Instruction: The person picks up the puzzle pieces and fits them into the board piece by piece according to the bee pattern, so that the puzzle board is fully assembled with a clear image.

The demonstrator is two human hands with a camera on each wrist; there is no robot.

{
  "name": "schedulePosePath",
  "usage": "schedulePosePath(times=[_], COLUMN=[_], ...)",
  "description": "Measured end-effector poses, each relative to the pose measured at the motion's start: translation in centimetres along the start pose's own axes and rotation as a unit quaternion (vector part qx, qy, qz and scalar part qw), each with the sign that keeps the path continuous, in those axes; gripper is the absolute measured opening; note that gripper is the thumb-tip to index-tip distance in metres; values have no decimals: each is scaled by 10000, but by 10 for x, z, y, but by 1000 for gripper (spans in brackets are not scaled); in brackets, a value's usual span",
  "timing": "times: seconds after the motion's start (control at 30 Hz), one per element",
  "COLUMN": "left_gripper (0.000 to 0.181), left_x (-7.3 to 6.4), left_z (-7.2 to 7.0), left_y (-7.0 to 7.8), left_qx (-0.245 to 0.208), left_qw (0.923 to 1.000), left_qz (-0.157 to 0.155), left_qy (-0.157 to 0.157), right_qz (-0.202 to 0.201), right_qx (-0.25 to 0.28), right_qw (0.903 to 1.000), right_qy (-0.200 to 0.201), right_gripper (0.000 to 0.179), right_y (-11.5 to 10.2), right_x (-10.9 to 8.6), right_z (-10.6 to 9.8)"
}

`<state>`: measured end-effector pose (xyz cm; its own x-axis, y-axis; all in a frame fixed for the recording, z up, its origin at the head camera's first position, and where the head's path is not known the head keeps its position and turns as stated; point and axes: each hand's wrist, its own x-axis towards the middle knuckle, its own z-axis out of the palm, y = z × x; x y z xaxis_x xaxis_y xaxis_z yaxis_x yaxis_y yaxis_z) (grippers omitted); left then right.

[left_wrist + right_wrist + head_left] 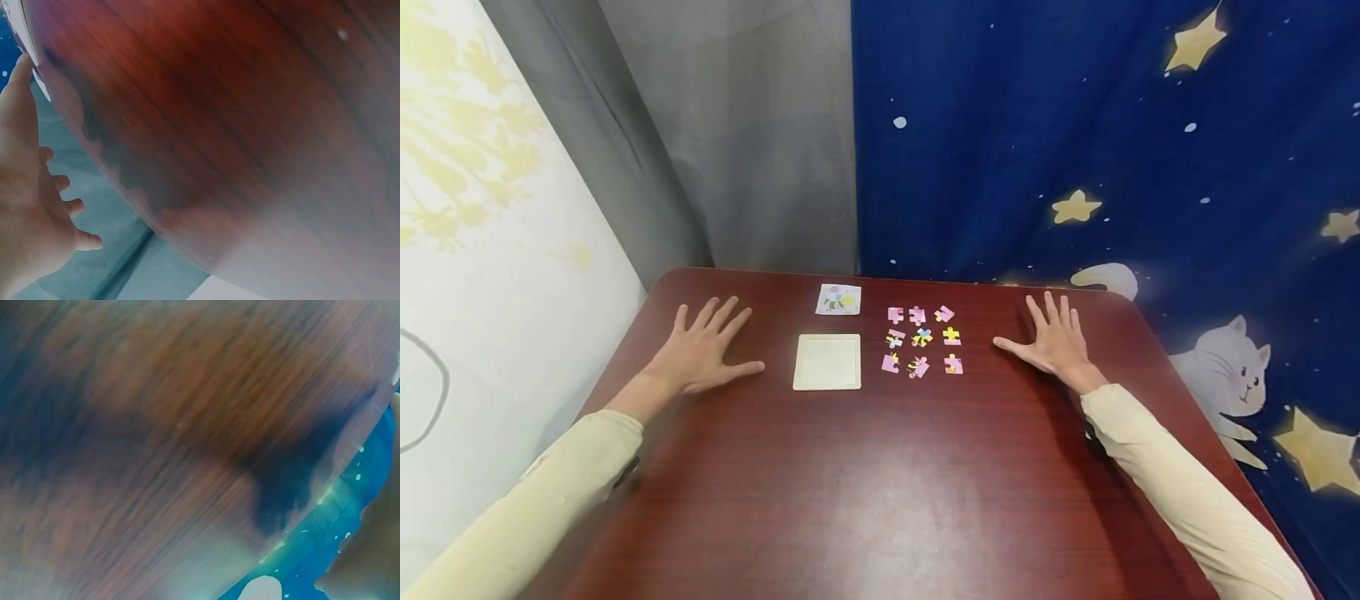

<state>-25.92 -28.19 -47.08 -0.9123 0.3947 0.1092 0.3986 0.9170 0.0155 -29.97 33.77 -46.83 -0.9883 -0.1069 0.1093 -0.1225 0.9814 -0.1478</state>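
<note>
My left hand [700, 354] is spread with straight fingers over the left part of the table, holding nothing. On the right side my right hand [1054, 340] is likewise spread and holds nothing. Between them, nearer the left hand, lies a cream square puzzle tray [827, 362] with a raised rim. Behind it is a small picture card [838, 300] showing a bee. Several loose jigsaw pieces [951, 336], pink, yellow and blue, lie in rough rows right of the tray. In the left wrist view, part of the left hand [31, 187] shows; the right wrist view catches the right hand [369, 550] at its edge.
The dark red wooden table [880, 483] has rounded far corners. A grey curtain [767, 150] and a blue curtain [985, 150] with stars and a cat hang behind it. A white patterned surface [497, 250] stands at the left.
</note>
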Motion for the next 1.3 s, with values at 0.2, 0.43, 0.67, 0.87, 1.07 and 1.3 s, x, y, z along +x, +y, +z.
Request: schedulePosePath(times=[0.2,0.43,0.67,0.87,1.07,1.3], left_gripper=[106,106,107,105,106,108], left_x=[1,5,11,14,17,26], left_z=[-3,-7,-10,-7,-4,-1], left_y=[9,24,36,43,50,57], left_qx=[-62,-137,-97,-166,-297,-485], left_qw=[9999,9996,9993,9989,9980,9964], left_qz=[123,232,342,417,533,633], left_qy=[58,9,-120,-107,-190,-290], right_qz=[-58,-216,-298,-379,-449,-614], right_qx=[-119,-64,-23,45,91,174], right_qw=[9998,9997,9995,9992,9988,9977], right_qy=[-145,-94,-107,-95,-143,-216], right_gripper=[118,116,116,114,117,115], right_y=[-10,-22,-37,-49,-62,-76], right_x=[5,12,17,22,26,33], right_z=[2,5,8,12,15,16])
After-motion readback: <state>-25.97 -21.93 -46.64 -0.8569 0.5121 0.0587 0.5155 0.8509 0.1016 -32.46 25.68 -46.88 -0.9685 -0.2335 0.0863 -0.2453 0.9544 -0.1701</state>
